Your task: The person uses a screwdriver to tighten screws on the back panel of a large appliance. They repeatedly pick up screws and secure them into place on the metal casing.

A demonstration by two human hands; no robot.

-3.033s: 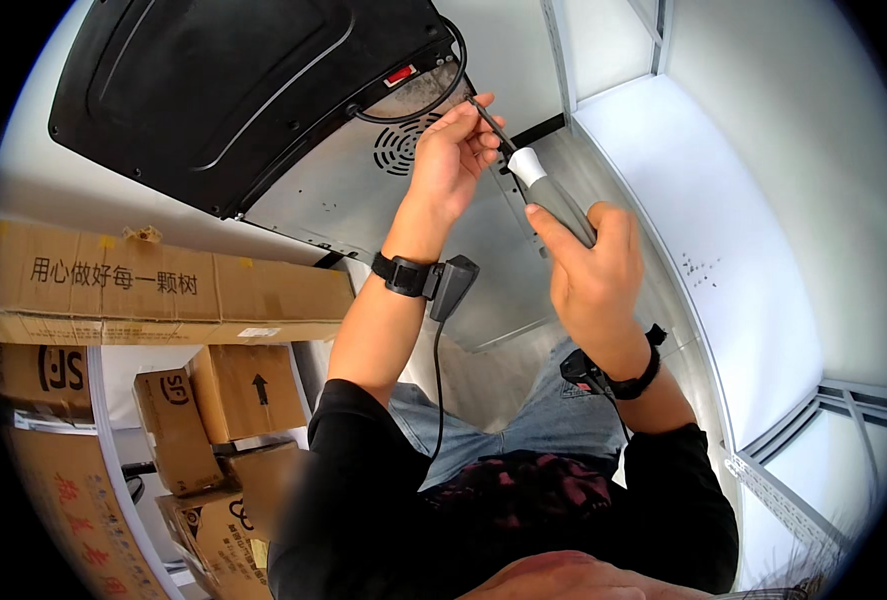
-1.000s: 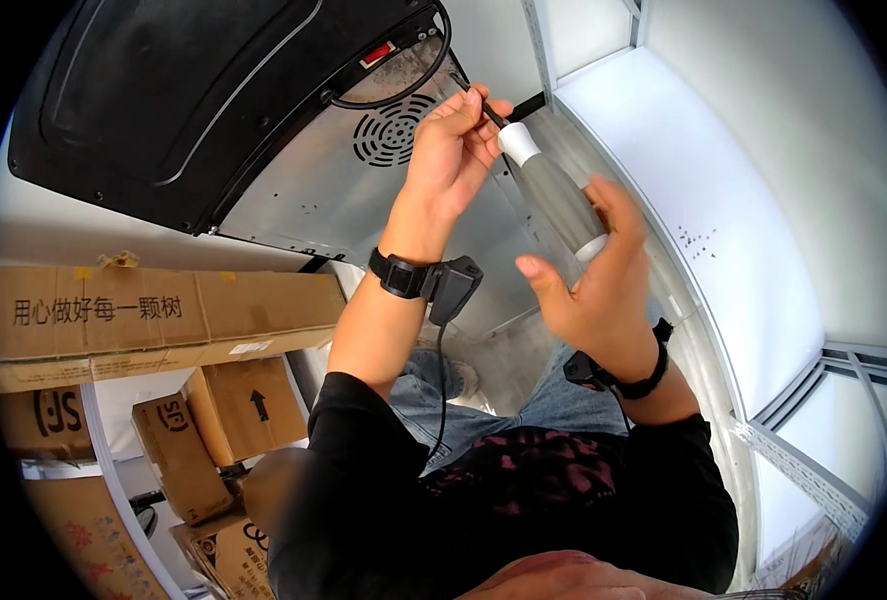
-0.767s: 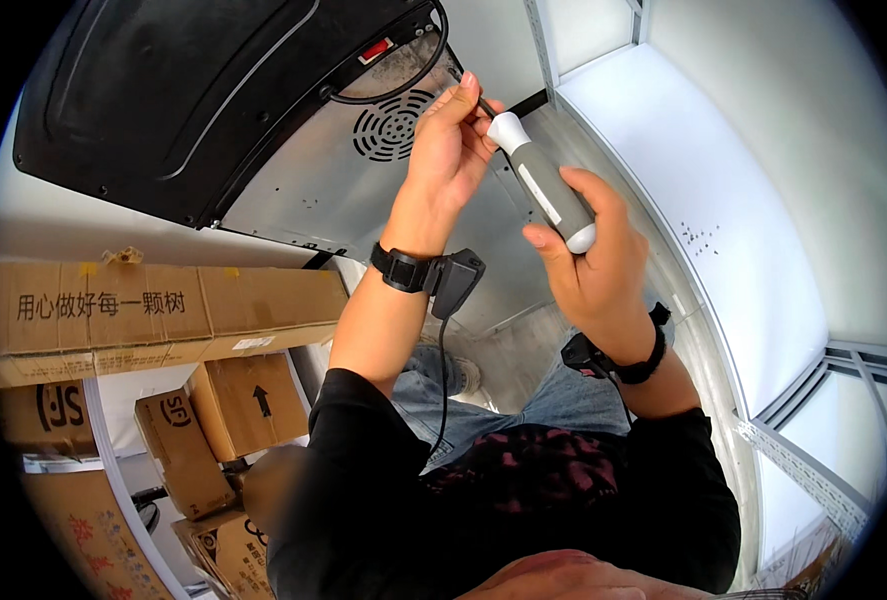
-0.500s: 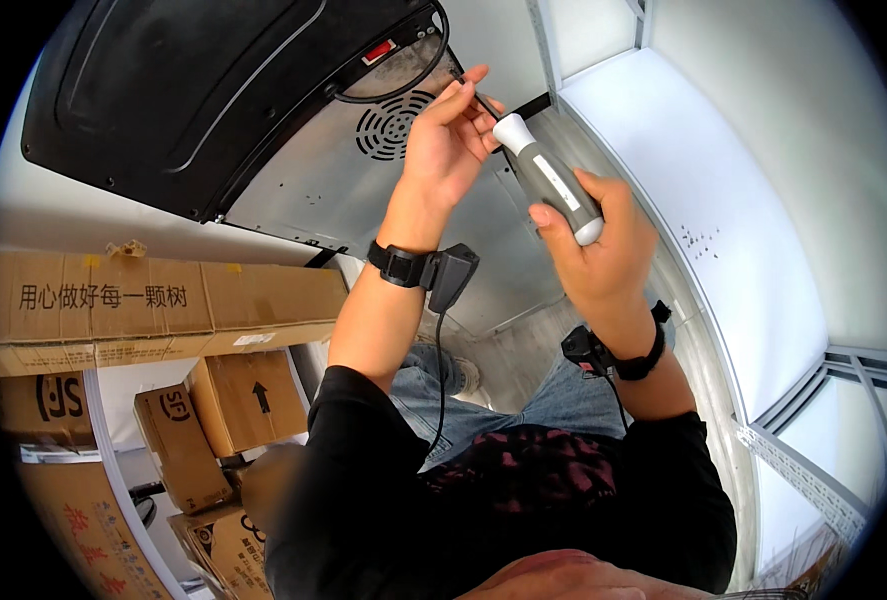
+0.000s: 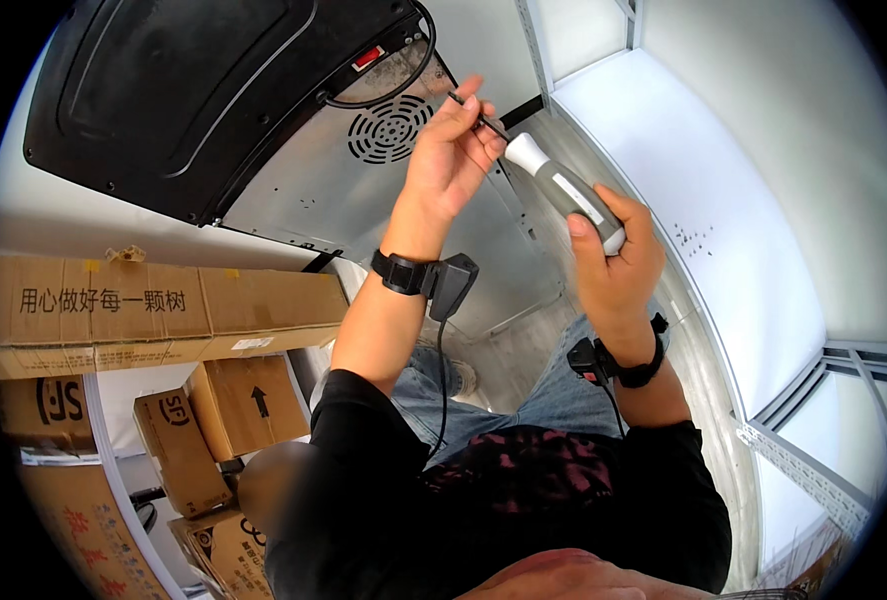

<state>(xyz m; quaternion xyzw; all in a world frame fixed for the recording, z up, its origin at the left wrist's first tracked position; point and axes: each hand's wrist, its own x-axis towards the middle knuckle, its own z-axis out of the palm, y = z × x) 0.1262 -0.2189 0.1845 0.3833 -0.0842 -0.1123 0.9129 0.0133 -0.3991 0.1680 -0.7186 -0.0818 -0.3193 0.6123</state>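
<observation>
A screwdriver [image 5: 568, 195] with a thick grey and white handle slants up and left in front of me. My right hand [image 5: 620, 262] is closed round the butt end of its handle. Higher up, my left hand [image 5: 451, 155] pinches the thin dark shaft near the tip between thumb and fingers. Whether a screw sits at the tip is too small to tell. Just beyond the left fingers is the edge of a metal panel [image 5: 363, 215] with round vent slots, part of a large appliance with a black cover [image 5: 173, 90] and a red switch [image 5: 367, 58].
A black cable [image 5: 426, 75] loops over the panel's top corner. On my right, a white shelf [image 5: 653, 180] holds a scatter of small dark screws [image 5: 693, 238]. Cardboard boxes [image 5: 153, 310] are stacked to my left. Straps with small devices and wires sit on both wrists.
The screwdriver has drawn back from the panel's edge, down and to the right. My right hand has shifted right with the handle, while the left fingers stay on the shaft.
</observation>
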